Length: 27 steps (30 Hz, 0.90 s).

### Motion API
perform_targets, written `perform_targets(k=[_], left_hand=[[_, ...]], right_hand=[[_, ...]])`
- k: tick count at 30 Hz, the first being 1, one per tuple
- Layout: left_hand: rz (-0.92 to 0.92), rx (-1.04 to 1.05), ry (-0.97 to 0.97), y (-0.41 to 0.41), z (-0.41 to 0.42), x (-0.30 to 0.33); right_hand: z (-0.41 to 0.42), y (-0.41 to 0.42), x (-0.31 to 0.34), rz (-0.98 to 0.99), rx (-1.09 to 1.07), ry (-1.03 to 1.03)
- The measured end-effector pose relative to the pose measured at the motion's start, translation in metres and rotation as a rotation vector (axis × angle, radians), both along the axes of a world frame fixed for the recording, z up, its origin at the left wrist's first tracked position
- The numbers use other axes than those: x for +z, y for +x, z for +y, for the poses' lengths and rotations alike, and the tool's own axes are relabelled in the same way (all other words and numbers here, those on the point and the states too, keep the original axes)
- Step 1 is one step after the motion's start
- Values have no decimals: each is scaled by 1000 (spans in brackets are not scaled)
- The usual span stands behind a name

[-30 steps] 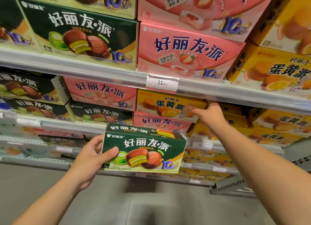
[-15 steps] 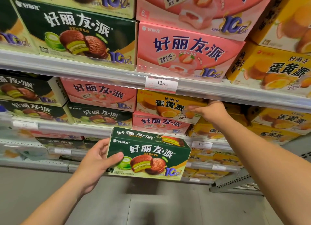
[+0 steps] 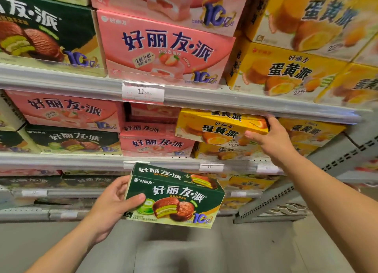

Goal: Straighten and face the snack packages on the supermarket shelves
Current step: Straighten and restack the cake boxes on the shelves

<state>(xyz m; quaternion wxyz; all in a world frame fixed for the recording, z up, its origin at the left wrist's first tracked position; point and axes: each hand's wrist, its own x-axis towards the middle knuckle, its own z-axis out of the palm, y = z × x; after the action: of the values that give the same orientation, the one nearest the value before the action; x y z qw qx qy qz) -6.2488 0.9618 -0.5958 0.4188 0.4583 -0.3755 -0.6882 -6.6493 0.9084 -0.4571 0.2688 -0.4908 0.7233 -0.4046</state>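
Left hand point(image 3: 111, 206) holds green box point(image 3: 173, 197); right hand point(image 3: 272, 139) grips yellow box point(image 3: 218, 129).

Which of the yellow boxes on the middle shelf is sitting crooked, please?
The yellow box in the right hand, just under the shelf rail: it is tilted, its left end sticking out, while the neighbouring yellow boxes sit square.
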Motion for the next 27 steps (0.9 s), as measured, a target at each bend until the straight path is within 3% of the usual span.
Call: perform_targets(k=[8, 15, 19, 24, 27], left_hand=[[-64, 95, -13, -106, 22, -3], [-30, 205, -37, -176, 49, -4], [-19, 256, -61, -187, 58, -2], [-38, 298, -64, -196, 67, -3], [-64, 292, -61, -197, 69, -2]], right_hand=[[-17, -93, -4, 108, 43, -13], [-34, -116, -8, 97, 159, 100], [-43, -121, -6, -14, 207, 161], [-47, -115, 1, 293, 193, 312], [-47, -111, -1, 519, 278, 225]])
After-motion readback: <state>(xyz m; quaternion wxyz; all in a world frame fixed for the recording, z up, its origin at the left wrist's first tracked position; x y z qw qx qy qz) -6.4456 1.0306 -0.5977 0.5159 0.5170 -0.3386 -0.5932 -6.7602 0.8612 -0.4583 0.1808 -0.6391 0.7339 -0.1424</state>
